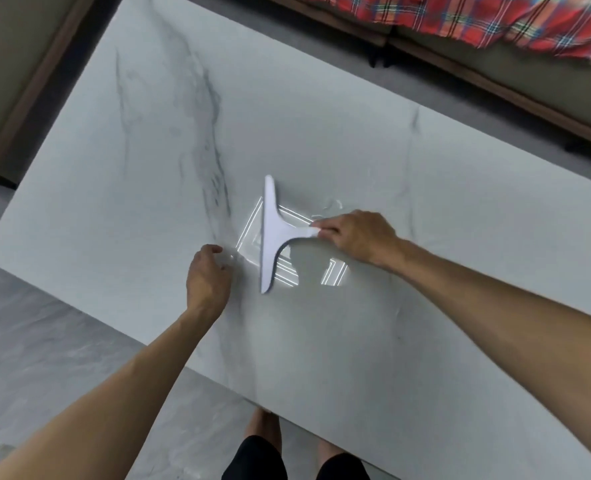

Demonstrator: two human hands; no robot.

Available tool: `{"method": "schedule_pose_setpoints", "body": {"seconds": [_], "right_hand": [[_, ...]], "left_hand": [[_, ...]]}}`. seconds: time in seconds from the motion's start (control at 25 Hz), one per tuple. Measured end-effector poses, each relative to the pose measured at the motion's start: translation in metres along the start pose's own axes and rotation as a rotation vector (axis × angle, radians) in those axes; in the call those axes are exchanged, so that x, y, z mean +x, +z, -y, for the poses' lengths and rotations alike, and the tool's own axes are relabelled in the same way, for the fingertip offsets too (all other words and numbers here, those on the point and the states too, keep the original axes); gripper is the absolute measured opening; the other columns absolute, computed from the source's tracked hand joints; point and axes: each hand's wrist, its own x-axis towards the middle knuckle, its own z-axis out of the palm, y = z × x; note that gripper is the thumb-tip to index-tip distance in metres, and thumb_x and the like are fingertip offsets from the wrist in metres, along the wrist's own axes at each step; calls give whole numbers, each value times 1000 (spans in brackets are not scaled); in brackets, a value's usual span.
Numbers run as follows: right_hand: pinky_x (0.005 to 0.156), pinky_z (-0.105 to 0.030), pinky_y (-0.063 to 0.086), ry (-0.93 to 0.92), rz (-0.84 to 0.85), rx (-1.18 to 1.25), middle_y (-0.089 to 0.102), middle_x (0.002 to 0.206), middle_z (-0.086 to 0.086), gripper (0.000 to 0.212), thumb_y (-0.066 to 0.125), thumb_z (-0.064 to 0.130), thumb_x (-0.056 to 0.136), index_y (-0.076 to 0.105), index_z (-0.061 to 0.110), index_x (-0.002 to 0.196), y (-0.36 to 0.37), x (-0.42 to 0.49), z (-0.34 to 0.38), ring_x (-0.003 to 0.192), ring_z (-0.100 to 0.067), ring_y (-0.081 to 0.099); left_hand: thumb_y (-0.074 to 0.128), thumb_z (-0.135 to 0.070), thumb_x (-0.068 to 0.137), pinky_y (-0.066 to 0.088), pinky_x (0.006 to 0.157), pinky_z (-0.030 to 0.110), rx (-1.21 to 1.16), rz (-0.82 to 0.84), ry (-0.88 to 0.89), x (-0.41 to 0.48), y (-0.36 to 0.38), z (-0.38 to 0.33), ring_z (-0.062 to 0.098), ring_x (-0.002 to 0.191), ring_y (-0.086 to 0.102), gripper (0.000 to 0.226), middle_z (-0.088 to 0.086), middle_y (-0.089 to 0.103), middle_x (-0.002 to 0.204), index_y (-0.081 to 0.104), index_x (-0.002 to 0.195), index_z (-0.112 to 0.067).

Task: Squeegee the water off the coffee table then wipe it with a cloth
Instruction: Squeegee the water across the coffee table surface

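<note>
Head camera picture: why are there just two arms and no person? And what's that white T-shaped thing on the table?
The camera sits on the person's head and looks down, so you see what they see: their own arms and, at the bottom, their knees. No robot here, just one picture. The big pale surface is a table. The white thing is a squeegee, a wiper that pushes water off. The right hand grips its handle, and the long blade seems to lie against the table. A little water shines just beyond that hand; the bright lines are light reflected in the tabletop. The left hand is beside the blade, fingers loosely curled, holding nothing I can see. No cloth shows.
</note>
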Motion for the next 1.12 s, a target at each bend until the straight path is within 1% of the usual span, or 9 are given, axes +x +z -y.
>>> {"method": "schedule_pose_setpoints", "body": {"seconds": [0.24,0.36,0.48,0.6,0.72,0.8,0.92,1.04,1.12], "right_hand": [[88,-38,49,285,-162,49,66,125,8,33,40,51,97,55,51,126,-18,-77,-121,111,-28,60],[77,-33,48,406,-207,63,70,118,7,33,43,49,98,58,46,126,-8,-141,-165,103,-26,64],[71,-31,46,521,-219,36,72,112,8,33,42,50,97,59,47,125,-5,-195,-185,99,-25,66],[67,-31,45,573,-235,32,73,105,9,31,39,50,97,57,52,123,-19,-219,-185,93,-24,66],[70,-34,46,538,-309,137,71,110,5,30,39,46,98,54,46,124,-59,-174,-183,95,-31,65],[78,-39,47,492,-328,189,68,116,1,31,38,43,98,55,40,124,-90,-111,-176,101,-35,62],[81,-43,46,379,-351,245,65,116,-4,30,36,37,96,53,29,119,-125,-8,-149,104,-40,56],[86,-40,41,249,-334,241,60,131,-3,38,34,33,98,48,36,134,-134,56,-118,116,-37,51],[80,-37,37,230,-292,198,59,132,-4,40,34,32,100,45,37,137,-128,72,-116,117,-36,50]], "left_hand": [[70,-12,77,40,102,37,133,145,264,5,58,-84,32,126,46,68,13,44,137,39,137,-4],[77,-25,75,30,113,44,250,160,382,2,93,-117,37,140,28,89,20,31,150,26,145,-4],[79,-42,72,11,119,52,432,190,388,-1,123,-136,48,145,1,117,30,1,157,2,151,-6],[82,-48,65,5,117,58,526,194,362,-2,142,-150,56,141,-4,131,36,-6,153,-7,150,-5],[83,-49,62,9,117,59,548,163,361,1,149,-153,58,141,-1,132,41,-2,151,-4,150,-4],[82,-51,62,13,117,57,580,156,386,3,150,-153,59,140,3,129,44,2,150,2,150,-3],[80,-52,63,13,118,56,590,163,393,5,148,-155,59,140,4,127,44,2,149,3,150,-2],[79,-52,66,13,118,55,588,183,388,5,147,-158,58,140,3,125,44,1,150,2,150,-2],[79,-52,66,13,118,55,597,183,386,6,146,-158,58,140,3,124,44,1,150,2,150,-2]]}}
